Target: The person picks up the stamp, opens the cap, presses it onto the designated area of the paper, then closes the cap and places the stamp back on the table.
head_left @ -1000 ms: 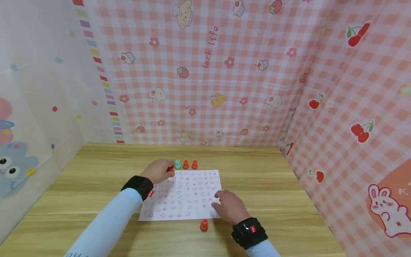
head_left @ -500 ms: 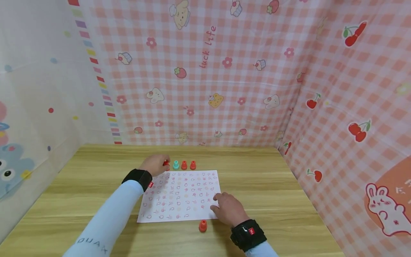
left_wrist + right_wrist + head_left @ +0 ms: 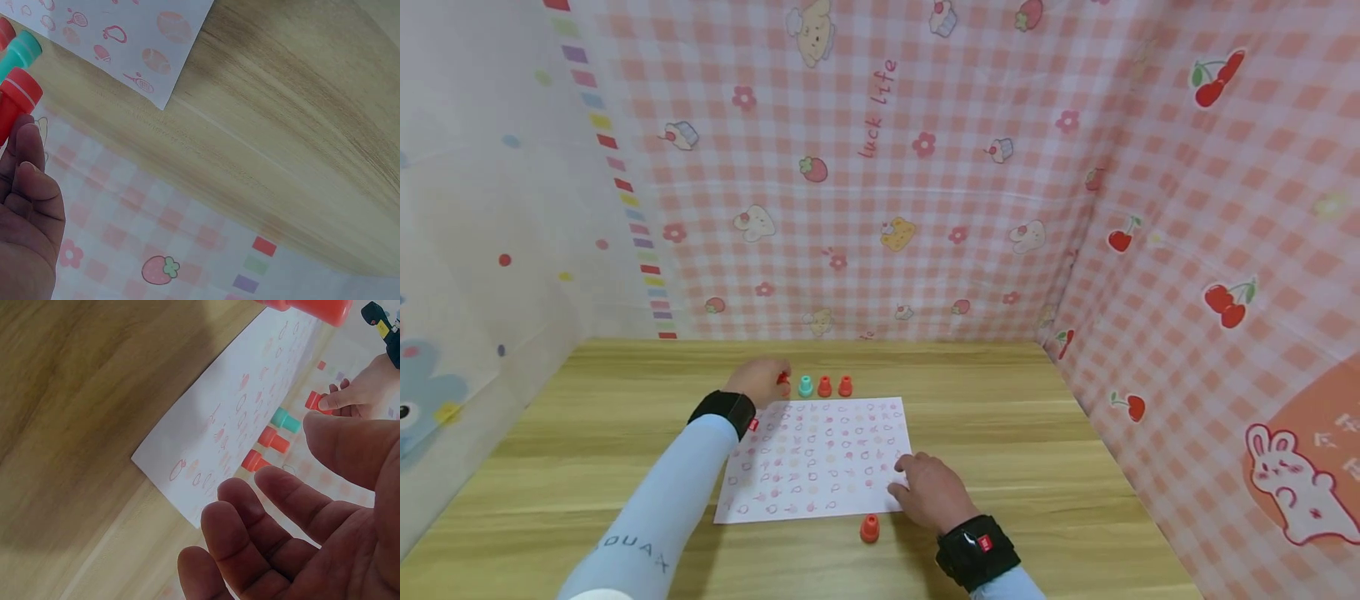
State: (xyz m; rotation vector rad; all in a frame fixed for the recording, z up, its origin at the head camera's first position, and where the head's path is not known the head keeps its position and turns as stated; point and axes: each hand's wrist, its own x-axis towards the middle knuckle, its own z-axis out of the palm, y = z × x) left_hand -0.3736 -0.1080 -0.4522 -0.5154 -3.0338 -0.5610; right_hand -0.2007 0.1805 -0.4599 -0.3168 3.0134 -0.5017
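Note:
My left hand (image 3: 758, 380) grips a red stamp (image 3: 22, 90) at the left end of a short row behind the paper. Beside it stand a teal stamp (image 3: 806, 387) and two more red ones, a middle stamp (image 3: 824, 387) and a right-hand stamp (image 3: 846, 386). My right hand (image 3: 934, 492) holds nothing, its fingers loosely bent by the right edge of the white paper (image 3: 820, 450). Small reddish pictures cover that sheet. Another red stamp (image 3: 869, 528) stands upright near the sheet's front edge, left of the right hand.
The wood-grain table (image 3: 1000, 433) reaches back to a pink checked cloth (image 3: 850, 208). A white patterned cloth (image 3: 482, 217) closes the left side, and another pink checked cloth (image 3: 1187, 350) the right.
My left hand has carried the red stamp from the paper's upper left corner back and left to the end of the row. The right hand has stayed almost still.

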